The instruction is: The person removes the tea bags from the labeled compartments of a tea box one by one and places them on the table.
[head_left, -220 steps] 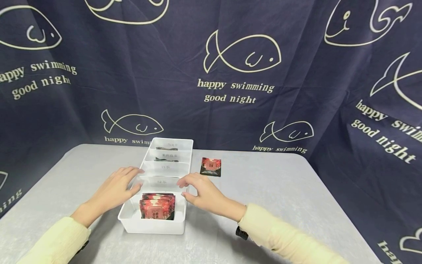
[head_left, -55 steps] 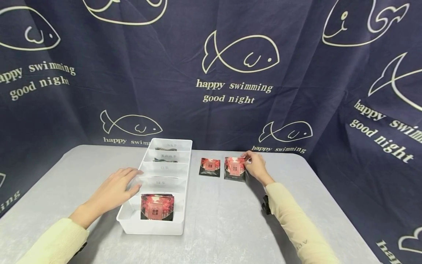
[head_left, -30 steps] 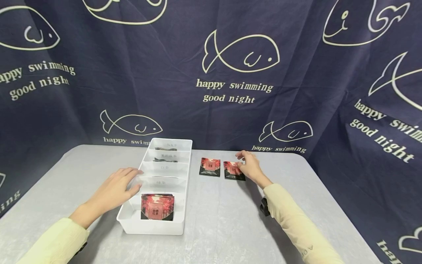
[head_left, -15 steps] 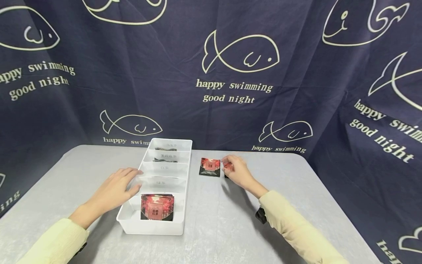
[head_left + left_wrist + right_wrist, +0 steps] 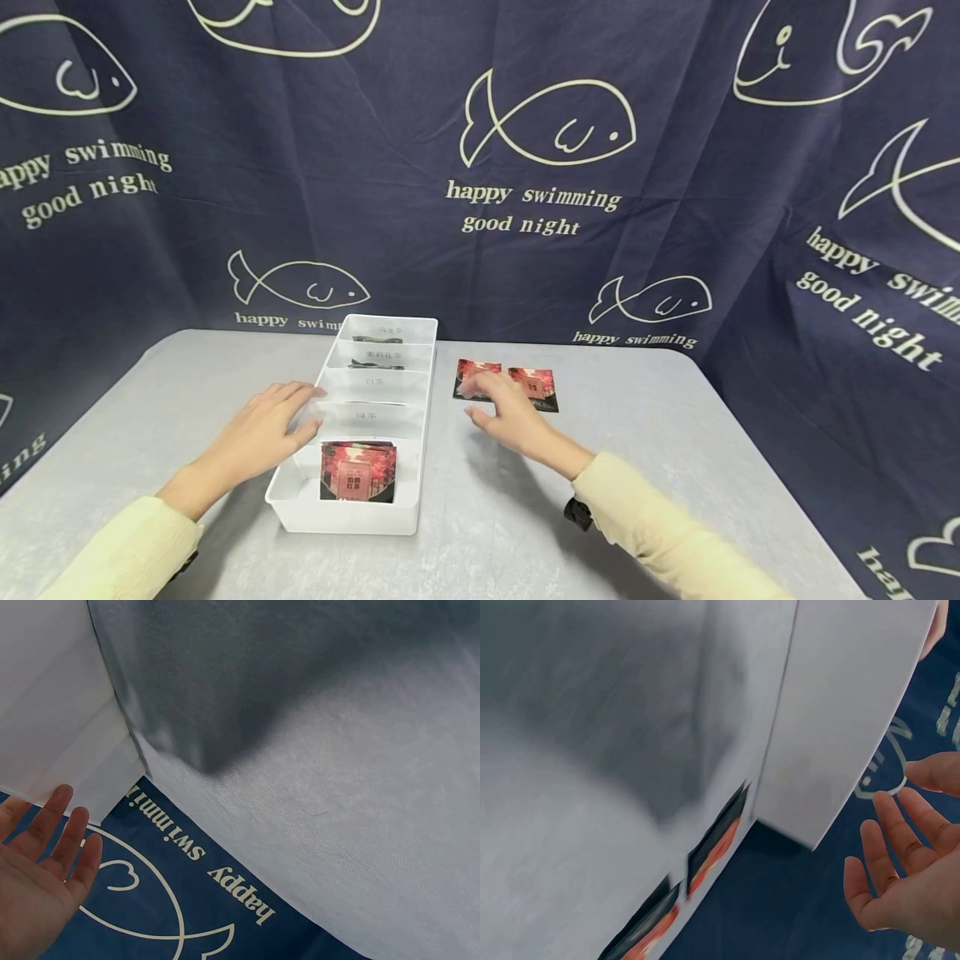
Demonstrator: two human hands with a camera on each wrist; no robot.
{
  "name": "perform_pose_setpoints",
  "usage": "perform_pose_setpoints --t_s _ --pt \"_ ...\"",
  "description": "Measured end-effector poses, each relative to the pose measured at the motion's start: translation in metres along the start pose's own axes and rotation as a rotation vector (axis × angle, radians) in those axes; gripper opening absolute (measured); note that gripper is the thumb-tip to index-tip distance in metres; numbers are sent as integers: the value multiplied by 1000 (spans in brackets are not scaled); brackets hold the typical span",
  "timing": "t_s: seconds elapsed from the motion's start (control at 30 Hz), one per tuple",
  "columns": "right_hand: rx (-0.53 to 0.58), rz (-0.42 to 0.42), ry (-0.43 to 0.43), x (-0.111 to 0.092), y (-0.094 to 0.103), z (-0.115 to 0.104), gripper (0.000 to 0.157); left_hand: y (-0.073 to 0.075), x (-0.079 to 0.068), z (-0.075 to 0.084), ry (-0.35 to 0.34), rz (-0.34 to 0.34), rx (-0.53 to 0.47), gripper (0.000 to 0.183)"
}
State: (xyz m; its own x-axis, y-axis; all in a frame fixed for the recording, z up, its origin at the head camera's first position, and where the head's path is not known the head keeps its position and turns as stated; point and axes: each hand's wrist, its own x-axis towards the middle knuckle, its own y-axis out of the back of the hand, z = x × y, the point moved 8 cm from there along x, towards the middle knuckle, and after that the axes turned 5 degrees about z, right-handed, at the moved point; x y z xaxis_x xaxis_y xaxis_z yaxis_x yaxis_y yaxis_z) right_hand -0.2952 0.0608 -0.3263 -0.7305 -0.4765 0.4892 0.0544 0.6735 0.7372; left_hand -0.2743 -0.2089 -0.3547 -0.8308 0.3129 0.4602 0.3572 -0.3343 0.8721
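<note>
A long white divided box (image 5: pixel 341 518) stands on the table, its dividers marked with written labels. My left hand (image 5: pixel 258 429) rests against the box's left rim, fingers loosely bent. In the front compartment several red-and-black tea sachets (image 5: pixel 357 472) stand upright. Two more lie flat right of the box: the left sachet (image 5: pixel 480 367), partly covered by my right hand, and the right sachet (image 5: pixel 538 385). Above the table near them hangs my right hand (image 5: pixel 513 421), holding nothing, its fingers spread in the right wrist view.
Dark sachet edges (image 5: pixel 377 339) show in the two rear compartments. The grey table (image 5: pixel 585 500) reaches a dark blue curtain (image 5: pixel 540 275) with fish drawings behind and at both sides.
My right hand took a sachet from the box, laid it right of the first one, released it and moved back left towards the box. My left hand has stayed at the rim.
</note>
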Motion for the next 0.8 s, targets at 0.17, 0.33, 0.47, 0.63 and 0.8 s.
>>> perform_pose_setpoints --t_s 0.17,0.33,0.47,0.63,0.8 --pt "9 -38 47 -2 -7 -22 22 1 0 0 -1 3 0 39" --pt "42 -70 67 -4 -13 -42 20 0 0 0 4 -2 0 40" --pt "68 -105 64 -7 -20 -53 21 0 0 0 1 -2 0 40" --pt "70 -142 95 -10 -28 -67 22 1 0 1 -6 11 3 39" --pt "72 -190 115 -13 -38 -76 22 2 0 2 -14 21 -1 39"
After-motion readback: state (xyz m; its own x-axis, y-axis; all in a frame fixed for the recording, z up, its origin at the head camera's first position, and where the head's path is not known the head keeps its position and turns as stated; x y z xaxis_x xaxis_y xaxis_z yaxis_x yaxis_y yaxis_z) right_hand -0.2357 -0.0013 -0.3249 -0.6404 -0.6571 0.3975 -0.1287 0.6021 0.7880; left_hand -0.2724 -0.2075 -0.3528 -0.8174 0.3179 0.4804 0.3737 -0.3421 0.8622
